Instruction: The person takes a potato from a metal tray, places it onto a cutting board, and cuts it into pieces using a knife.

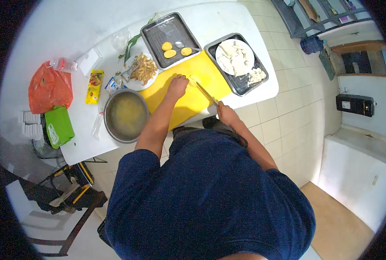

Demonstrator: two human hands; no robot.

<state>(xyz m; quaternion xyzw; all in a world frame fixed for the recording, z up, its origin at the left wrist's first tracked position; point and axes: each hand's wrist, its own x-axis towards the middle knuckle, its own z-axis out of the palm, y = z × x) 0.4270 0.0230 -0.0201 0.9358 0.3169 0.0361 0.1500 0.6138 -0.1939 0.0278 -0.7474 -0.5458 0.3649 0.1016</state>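
Observation:
My right hand (227, 114) grips the handle of a knife (207, 93), whose blade points up and left over a yellow cutting board (214, 78). Near the blade's tip is a small pale-yellow piece (192, 81), hard to tell apart from the board. My left hand (178, 86) rests on the board left of the blade, its fingers curled together; whatever they hold is hidden. Just beyond the board, a dark tray (152, 32) carries several peeled yellow potatoes (170, 53) and a spoon (179, 44).
Right of the board, another dark tray (240, 91) bears a white plate (221, 63) of pale pieces. To the left are a plate of brown pieces (144, 71), a metal pot (108, 125) with cloudy liquid, a yellow packet (94, 86), a red bag (50, 89) and a bottle (65, 65).

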